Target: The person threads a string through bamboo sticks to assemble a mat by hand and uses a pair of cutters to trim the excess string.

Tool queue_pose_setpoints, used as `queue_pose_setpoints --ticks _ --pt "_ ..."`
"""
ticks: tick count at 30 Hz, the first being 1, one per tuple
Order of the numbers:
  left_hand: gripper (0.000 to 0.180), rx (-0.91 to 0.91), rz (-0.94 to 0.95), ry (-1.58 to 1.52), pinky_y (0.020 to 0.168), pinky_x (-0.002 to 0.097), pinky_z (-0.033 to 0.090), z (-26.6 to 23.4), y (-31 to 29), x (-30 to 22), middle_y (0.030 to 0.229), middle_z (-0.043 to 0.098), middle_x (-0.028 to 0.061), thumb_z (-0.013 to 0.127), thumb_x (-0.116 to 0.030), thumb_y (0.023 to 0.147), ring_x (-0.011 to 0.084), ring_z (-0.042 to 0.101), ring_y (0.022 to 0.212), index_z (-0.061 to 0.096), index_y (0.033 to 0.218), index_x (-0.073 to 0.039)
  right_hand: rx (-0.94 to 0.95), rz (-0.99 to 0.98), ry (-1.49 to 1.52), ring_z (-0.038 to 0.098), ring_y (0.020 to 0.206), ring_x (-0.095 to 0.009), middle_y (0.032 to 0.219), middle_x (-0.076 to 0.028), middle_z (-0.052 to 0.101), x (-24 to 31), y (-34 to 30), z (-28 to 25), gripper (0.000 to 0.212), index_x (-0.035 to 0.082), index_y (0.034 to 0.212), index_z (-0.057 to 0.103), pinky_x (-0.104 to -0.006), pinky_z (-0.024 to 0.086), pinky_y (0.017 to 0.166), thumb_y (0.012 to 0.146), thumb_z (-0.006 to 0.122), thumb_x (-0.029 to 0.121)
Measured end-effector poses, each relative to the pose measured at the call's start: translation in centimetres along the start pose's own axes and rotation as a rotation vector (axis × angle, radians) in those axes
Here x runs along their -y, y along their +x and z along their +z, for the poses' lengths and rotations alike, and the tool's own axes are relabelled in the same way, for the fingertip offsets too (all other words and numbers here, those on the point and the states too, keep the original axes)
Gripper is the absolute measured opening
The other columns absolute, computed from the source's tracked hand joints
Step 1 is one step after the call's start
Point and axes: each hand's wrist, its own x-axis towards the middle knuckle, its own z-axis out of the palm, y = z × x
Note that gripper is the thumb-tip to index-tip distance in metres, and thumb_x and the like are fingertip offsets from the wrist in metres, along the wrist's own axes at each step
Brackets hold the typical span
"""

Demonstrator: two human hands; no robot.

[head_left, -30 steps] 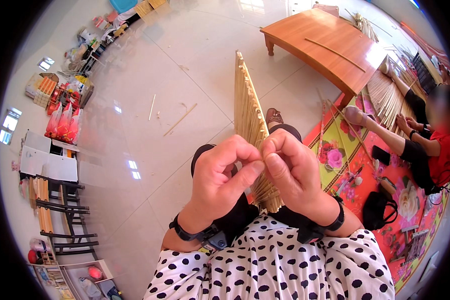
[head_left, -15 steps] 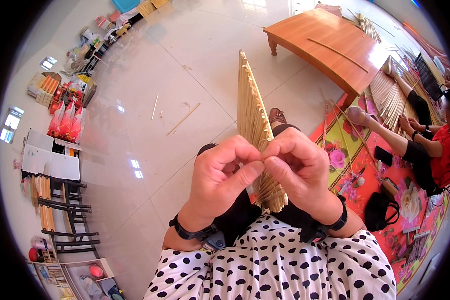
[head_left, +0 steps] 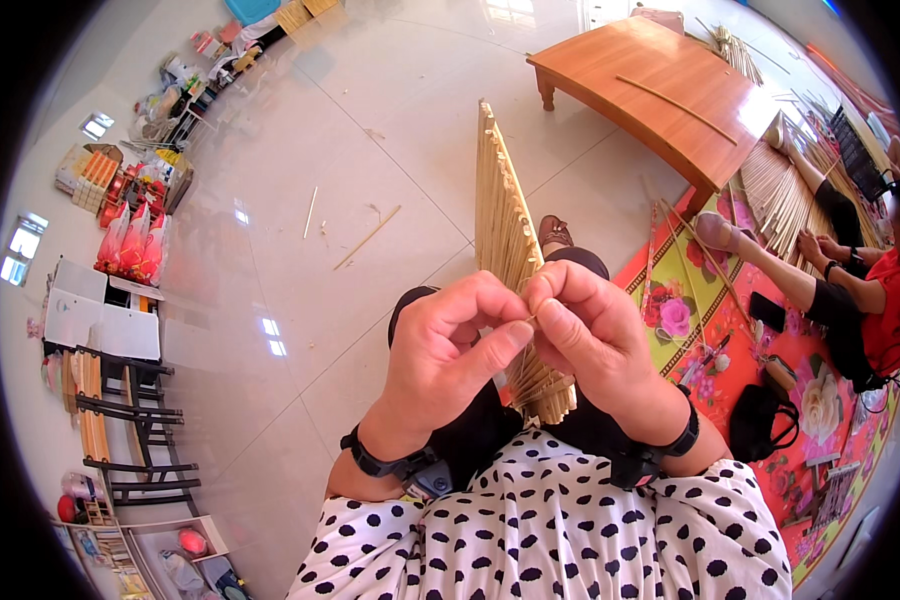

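Note:
A long row of pale straw-coloured stalks [head_left: 502,200], bound side by side into a panel, stands on edge between my knees. Its near end fans out in a bundle over my lap. Above this panel my left hand [head_left: 460,335] is closed in a pinch, thumb against fingertips. My right hand [head_left: 595,330] pinches close beside it, the fingertips of both nearly meeting. Something thin and pale, perhaps a strand, shows at the tips; it is too small to name. My hands hide the panel's middle part.
At the far right stands a low wooden table [head_left: 650,80] with one stick [head_left: 675,108] on it. A person [head_left: 885,300] sits on the flowered red mat [head_left: 810,480] beside loose stalks [head_left: 780,195] and a black bag [head_left: 760,420]. Black folding stools [head_left: 135,430] line the left wall.
My right hand has turned slightly, its thumb now more upright and its fingertips a little higher. The left hand has barely shifted. The stalk panel stays in place.

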Motion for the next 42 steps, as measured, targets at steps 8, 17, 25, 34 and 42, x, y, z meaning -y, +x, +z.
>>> queue_pose_setpoints --ticks 8,17,25,34,42 --pt "0.003 -0.096 0.181 0.004 0.058 0.0181 0.039 -0.3 0.3 0.7 0.082 0.058 0.0009 0.063 0.0 0.087 0.004 0.05 0.068 0.061 0.088 0.001 -0.064 -0.072 -0.228 0.043 0.052 0.001 0.075 0.005 0.052 -0.4 -0.3 -0.4 0.01 0.002 0.097 0.055 -0.0169 0.033 0.046 0.092 0.06 0.009" --pt "0.005 -0.142 0.23 0.159 0.054 0.0187 0.037 0.0 0.2 0.4 0.083 0.062 0.004 0.065 0.001 0.085 0.0047 0.05 0.067 0.064 0.09 0.001 -0.136 -0.289 -0.611 0.056 0.045 -0.008 0.07 -0.004 0.055 -0.8 0.2 0.0 0.009 0.002 0.081 0.062 -0.0228 0.037 0.045 0.08 0.071 0.002" --pt "0.005 -0.201 0.281 0.218 0.052 0.0193 0.036 0.1 0.2 0.5 0.079 0.059 0.0029 0.066 0.0 0.085 0.0046 0.048 0.063 0.065 0.089 0.002 -0.146 -0.193 -0.558 0.056 0.043 -0.008 0.069 -0.004 0.056 -0.8 0.1 0.1 0.009 0.001 0.081 0.061 -0.0231 0.038 0.043 0.081 0.07 0.003" --pt "0.004 -0.168 0.229 0.318 0.05 0.019 0.035 -0.2 0.3 0.5 0.076 0.058 0.0012 0.065 -0.003 0.086 0.0039 0.047 0.06 0.063 0.086 0.0 -0.118 -0.294 -0.777 0.059 0.048 -0.011 0.073 -0.006 0.058 -0.5 0.2 0.3 0.01 0.001 0.082 0.063 -0.0244 0.039 0.044 0.078 0.072 0.001" --pt "0.006 -0.131 0.133 0.236 0.052 0.0184 0.036 -0.4 0.3 1.1 0.072 0.057 -0.0009 0.063 -0.006 0.089 0.0031 0.048 0.061 0.06 0.088 -0.001 -0.25 -0.355 -0.62 0.053 0.051 -0.008 0.077 -0.004 0.061 -0.3 0.4 0.1 0.014 0.002 0.085 0.065 -0.0227 0.039 0.047 0.075 0.075 0.003"
